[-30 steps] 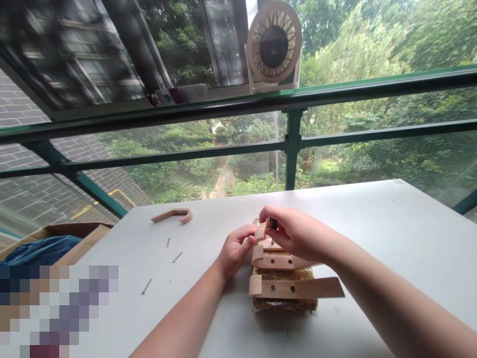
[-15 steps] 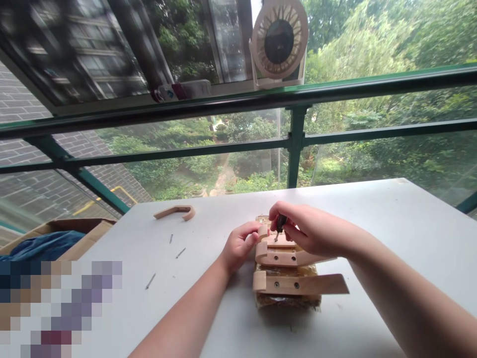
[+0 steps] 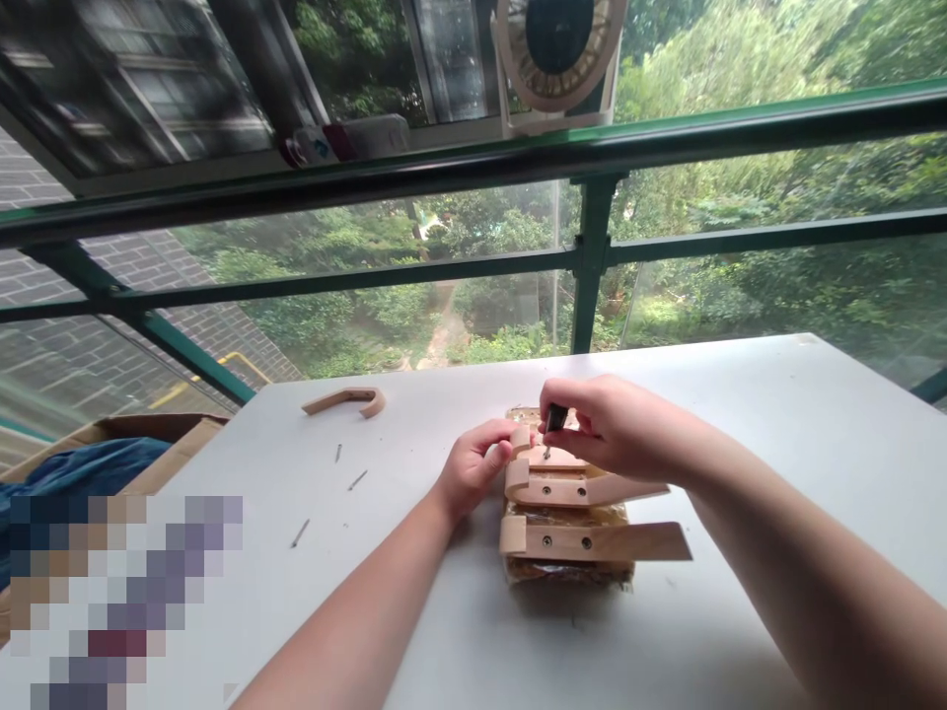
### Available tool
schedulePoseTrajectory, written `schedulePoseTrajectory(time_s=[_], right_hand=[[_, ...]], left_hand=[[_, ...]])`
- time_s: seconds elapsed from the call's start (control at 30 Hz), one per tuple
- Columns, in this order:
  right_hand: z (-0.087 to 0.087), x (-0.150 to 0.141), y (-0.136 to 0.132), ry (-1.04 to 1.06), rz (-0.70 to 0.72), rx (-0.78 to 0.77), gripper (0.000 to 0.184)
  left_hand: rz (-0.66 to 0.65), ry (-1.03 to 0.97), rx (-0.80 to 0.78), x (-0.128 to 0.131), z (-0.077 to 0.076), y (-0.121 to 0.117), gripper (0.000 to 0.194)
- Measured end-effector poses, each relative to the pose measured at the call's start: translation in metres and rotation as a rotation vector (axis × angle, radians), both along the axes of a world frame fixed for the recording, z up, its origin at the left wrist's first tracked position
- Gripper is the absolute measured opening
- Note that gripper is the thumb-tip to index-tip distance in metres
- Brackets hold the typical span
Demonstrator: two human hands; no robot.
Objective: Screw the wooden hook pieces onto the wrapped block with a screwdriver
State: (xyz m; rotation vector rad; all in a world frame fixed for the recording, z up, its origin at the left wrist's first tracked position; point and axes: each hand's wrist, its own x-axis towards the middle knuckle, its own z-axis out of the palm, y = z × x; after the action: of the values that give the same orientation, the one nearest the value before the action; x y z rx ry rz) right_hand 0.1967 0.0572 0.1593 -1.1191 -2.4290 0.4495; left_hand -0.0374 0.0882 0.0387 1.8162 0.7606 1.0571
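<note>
My right hand (image 3: 592, 424) is closed around the dark handle of a screwdriver (image 3: 554, 420). Its tip stands on a screw in the far wooden hook (image 3: 562, 458). My left hand (image 3: 477, 463) pinches that hook's curled end from the left. Nearer to me, a middle wooden hook (image 3: 566, 492) and a front wooden hook (image 3: 607, 541) lie across a block wrapped in clear plastic (image 3: 569, 574), each with two screws in it. The right part of the far hook is hidden behind my right hand.
On the white table (image 3: 421, 631), a loose wooden hook (image 3: 344, 399) lies at the back left, with a few loose screws (image 3: 358, 480) nearer me. A cardboard box (image 3: 174, 444) holding blue cloth stands at left. Behind the table runs a green railing (image 3: 444, 183) with a fan (image 3: 560, 59) above it.
The view has tilted, so everything sits slightly higher in the picture. My right hand has turned a little on the screwdriver, whose handle stands more upright. My left hand keeps its place.
</note>
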Motion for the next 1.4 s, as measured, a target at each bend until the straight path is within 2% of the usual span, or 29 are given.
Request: schedulePoseTrajectory(time_s=[0.17,0.27,0.47,0.67,0.8,0.9,1.07,1.23,1.4], right_hand=[[-0.002,-0.005,0.0,0.003,-0.093,0.038,0.027],[-0.005,-0.009,0.001,0.018,-0.116,0.033,0.029],[-0.004,-0.001,0.003,-0.028,-0.092,0.072,0.021],[0.006,0.007,-0.001,0.092,-0.123,0.115,0.015],[0.002,0.003,-0.002,0.032,-0.056,0.07,0.009],[-0.002,0.002,-0.001,0.003,-0.06,0.037,0.01],[-0.002,0.003,0.0,0.011,-0.07,0.099,0.01],[-0.001,0.004,-0.001,-0.007,-0.083,0.036,0.007],[-0.001,0.005,-0.002,-0.002,-0.061,0.046,0.006]], left_hand=[[0.008,0.001,-0.006,0.001,-0.001,-0.001,0.047],[0.01,-0.004,-0.011,0.002,0.0,-0.001,0.047],[0.004,0.013,-0.004,0.001,0.001,-0.001,0.049],[0.015,-0.011,0.003,0.003,0.001,-0.002,0.049],[0.0,-0.001,0.01,0.001,0.0,0.0,0.048],[-0.01,0.004,0.018,0.001,-0.001,0.0,0.047],[-0.006,-0.002,0.017,0.001,0.001,0.0,0.049],[0.009,-0.01,0.012,0.002,0.003,-0.001,0.048],[-0.006,-0.017,0.02,0.002,0.001,-0.001,0.046]])
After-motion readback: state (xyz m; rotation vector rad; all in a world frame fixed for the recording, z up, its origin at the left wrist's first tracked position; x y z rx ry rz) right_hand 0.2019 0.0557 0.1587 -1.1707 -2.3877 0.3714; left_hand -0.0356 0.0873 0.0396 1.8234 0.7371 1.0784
